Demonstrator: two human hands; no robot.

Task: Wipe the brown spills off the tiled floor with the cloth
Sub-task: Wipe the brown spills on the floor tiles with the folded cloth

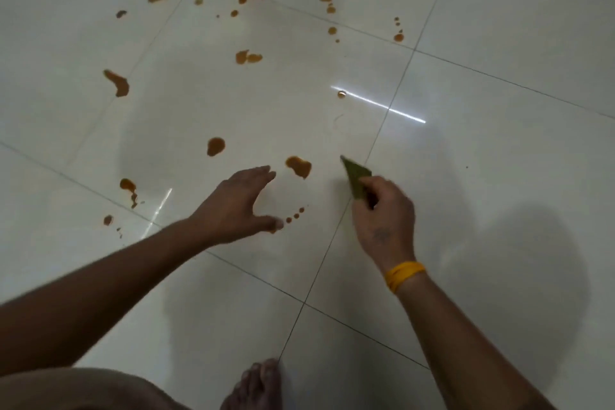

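Observation:
Several brown spills dot the glossy white tiled floor; the nearest blob lies between my hands, another just left of it, and more spread toward the far left and back. My right hand, with a yellow band on its wrist, grips a small green cloth whose pointed corner sticks up and forward above the floor. My left hand hovers low with fingers straight and thumb spread, holding nothing, beside a row of small drops.
My bare foot stands at the bottom centre beside a grout line, and my knee fills the bottom left corner. Bright light reflections streak the tile at centre right.

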